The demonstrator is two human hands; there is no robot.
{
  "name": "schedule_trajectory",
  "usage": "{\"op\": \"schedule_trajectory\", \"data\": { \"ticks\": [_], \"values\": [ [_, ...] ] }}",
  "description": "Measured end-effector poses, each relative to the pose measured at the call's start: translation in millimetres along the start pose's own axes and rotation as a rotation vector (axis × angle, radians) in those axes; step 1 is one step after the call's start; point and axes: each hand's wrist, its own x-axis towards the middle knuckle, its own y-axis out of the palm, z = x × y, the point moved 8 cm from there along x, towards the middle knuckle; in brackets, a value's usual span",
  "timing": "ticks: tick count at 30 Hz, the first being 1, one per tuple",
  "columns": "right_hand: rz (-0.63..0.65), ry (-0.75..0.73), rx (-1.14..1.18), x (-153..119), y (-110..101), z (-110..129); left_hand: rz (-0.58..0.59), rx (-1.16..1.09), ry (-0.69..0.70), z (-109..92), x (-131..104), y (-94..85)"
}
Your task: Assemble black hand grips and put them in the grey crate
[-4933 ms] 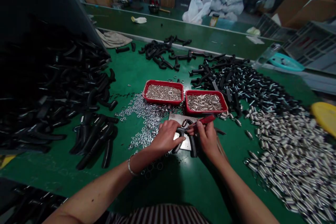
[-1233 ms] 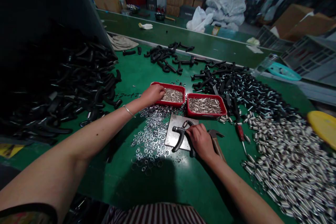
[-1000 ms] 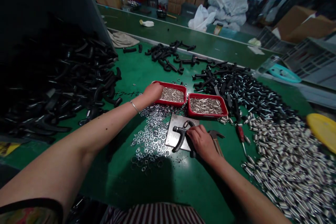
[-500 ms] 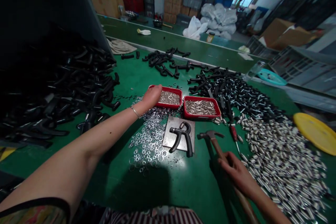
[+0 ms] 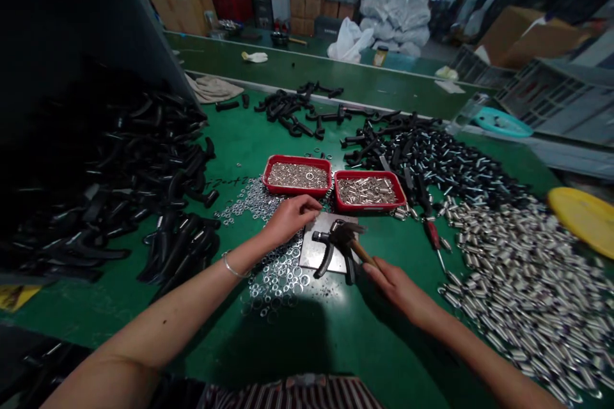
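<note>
My right hand point(image 5: 391, 281) is wrapped round the wooden handle of a hammer point(image 5: 361, 252). The hammer head, smeared by motion, is over the upper part of a black hand grip exerciser point(image 5: 325, 260) and hides some of it. That exerciser lies on a square metal plate point(image 5: 314, 258). At the plate's upper left corner is my left hand point(image 5: 290, 218), thumb and fingers pinched together; whatever they hold, if anything, is too small to make out. Loose metal rings point(image 5: 278, 278) lie scattered under and beside my left hand.
Behind the plate stand a red tray of tiny parts point(image 5: 266, 180) and a red tray of small metal pins point(image 5: 403, 201). Black handles point(image 5: 177, 172) are heaped at left. Metal cylinders point(image 5: 518, 294), a screwdriver point(image 5: 433, 235) and a yellow lid point(image 5: 585, 220) lie at right.
My left hand has left the tray of tiny parts and come nearer, to the plate's edge. My right hand has brought the hammer leftward and up, over the hand grip exerciser.
</note>
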Motion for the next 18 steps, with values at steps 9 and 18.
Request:
{"op": "schedule_trajectory", "data": {
  "ticks": [9,18],
  "values": [
    [-0.085,0.219,0.75,-13.4,22.7,-42.4,0.149,0.057,0.038,8.0,21.0,49.8],
    [-0.208,0.197,0.741,-11.5,12.8,-64.0,0.199,0.242,0.091,8.1,37.3,79.8]
  ]
}}
